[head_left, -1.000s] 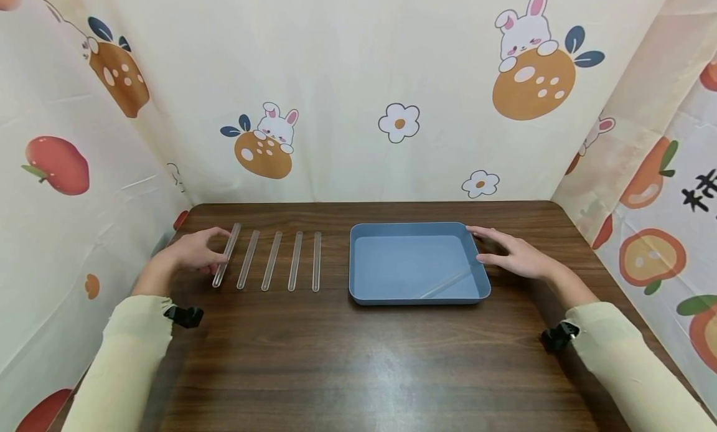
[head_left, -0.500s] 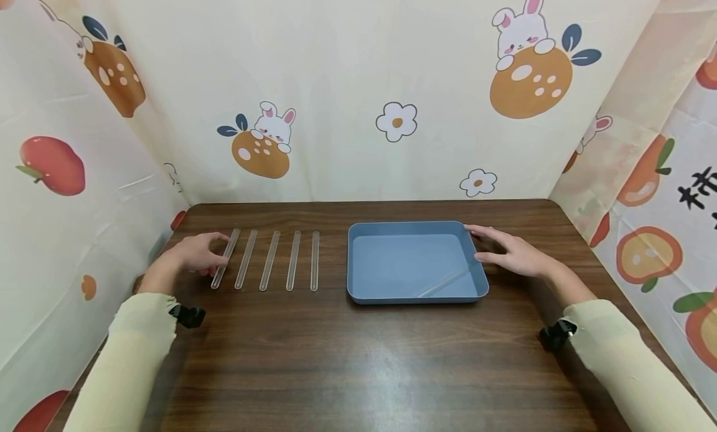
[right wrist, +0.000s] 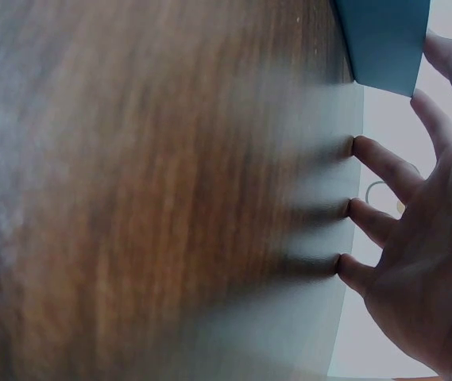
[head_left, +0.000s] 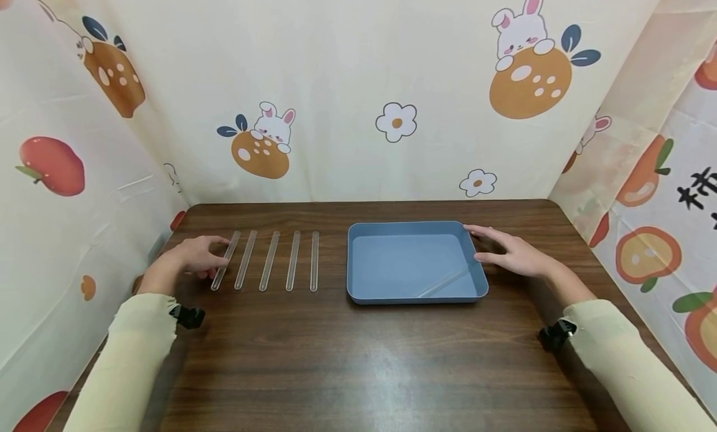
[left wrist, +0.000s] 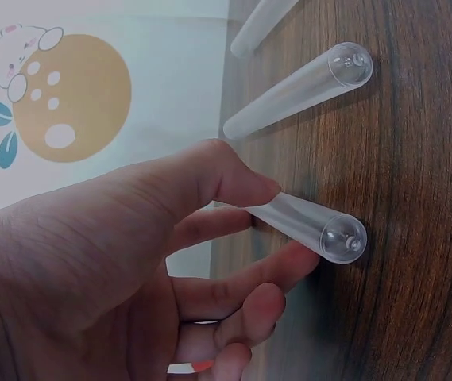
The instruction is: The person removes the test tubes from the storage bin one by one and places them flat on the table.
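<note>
My left hand [head_left: 196,256] pinches the leftmost clear plastic test tube [left wrist: 313,226] between thumb and fingertips, close over the table. Its rounded end faces the wrist camera; part of its length is hidden behind the thumb and fingers. To its right lies a second clear tube [head_left: 246,260], the nearest of several more in a row. My right hand [head_left: 516,254] has its fingers spread at the right wall of the blue tray [head_left: 411,301]. In the right wrist view, thumb and index finger touch the tray's corner, and the other fingertips rest on the table.
Inside the tray, a clear tube [head_left: 445,284] lies slanted near the front right. The row's rightmost tube [head_left: 315,261] lies left of the tray. A printed curtain [head_left: 336,108] stands behind the brown wooden table [head_left: 313,370] and along both sides.
The far end of the pinched tube has come down slightly and nearer, with my left hand lowering a little. My right hand stays at the tray. The head view has shifted slightly.
</note>
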Action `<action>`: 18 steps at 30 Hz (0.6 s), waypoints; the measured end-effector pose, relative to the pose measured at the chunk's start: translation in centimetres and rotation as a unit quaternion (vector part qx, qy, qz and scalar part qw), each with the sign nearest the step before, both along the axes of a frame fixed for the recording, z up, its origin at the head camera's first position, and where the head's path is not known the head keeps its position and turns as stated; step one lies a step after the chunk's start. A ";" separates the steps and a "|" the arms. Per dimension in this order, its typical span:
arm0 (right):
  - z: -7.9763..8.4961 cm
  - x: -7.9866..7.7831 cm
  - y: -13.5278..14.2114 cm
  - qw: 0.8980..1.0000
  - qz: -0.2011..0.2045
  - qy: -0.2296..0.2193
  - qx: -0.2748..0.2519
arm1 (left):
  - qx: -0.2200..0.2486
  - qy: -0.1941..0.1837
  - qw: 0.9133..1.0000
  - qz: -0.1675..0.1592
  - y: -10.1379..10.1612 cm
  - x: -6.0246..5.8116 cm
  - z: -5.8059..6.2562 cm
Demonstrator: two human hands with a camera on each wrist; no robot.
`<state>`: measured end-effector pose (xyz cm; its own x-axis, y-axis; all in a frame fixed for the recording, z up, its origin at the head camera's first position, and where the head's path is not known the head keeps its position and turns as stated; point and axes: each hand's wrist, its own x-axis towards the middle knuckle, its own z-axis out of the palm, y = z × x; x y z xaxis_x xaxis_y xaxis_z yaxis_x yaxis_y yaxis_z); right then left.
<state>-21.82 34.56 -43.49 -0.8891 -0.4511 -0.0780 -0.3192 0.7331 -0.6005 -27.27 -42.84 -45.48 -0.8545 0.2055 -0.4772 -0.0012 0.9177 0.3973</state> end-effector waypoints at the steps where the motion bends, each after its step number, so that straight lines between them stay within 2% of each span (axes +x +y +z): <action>1: 0.0 0.0 0.0 1.000 0.000 -0.001 0.000 | 0.008 0.004 1.000 -0.008 0.1 0.2 0.2; 6: 0.0 0.0 0.0 1.000 0.001 -0.002 -0.001 | 0.004 0.016 1.000 -0.010 2.1 2.3 3.0; 7: 0.0 0.0 0.0 1.000 0.001 -0.001 -0.001 | -0.001 0.012 1.000 -0.004 1.9 2.0 2.7; 8: 0.0 0.0 -0.1 1.000 0.001 -0.001 -0.001 | -0.012 0.010 1.000 0.003 2.3 2.3 3.2; 13: 0.0 0.1 -0.1 1.000 0.002 0.000 -0.002 | -0.026 0.008 1.000 0.011 2.3 2.3 3.4; 14: 0.0 0.1 -0.1 1.000 0.002 0.001 -0.003 | -0.025 0.011 1.000 0.009 2.1 2.2 3.2; 18: 0.0 0.1 0.0 1.000 0.001 0.002 -0.002 | -0.026 0.007 1.000 0.007 2.3 2.5 3.6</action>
<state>-21.76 34.54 -43.53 -0.8881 -0.4539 -0.0723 -0.3238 0.7295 -0.6025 -24.82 -40.51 -41.88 -0.8642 0.1675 -0.4745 -0.0097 0.9372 0.3485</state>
